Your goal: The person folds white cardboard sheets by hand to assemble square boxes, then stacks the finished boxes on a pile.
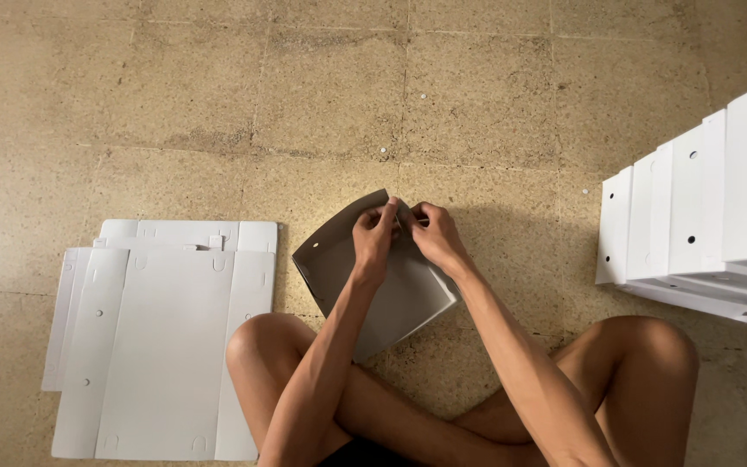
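A partly folded grey-white cardboard box rests on the floor in front of my crossed legs, its side walls standing up. My left hand and my right hand meet at its far top corner. Both pinch the cardboard wall and flap there, fingertips close together.
A stack of flat, unfolded white cardboard sheets lies on the floor at the left. Several assembled white boxes with small holes stand in a leaning row at the right. The floor is speckled tan tile.
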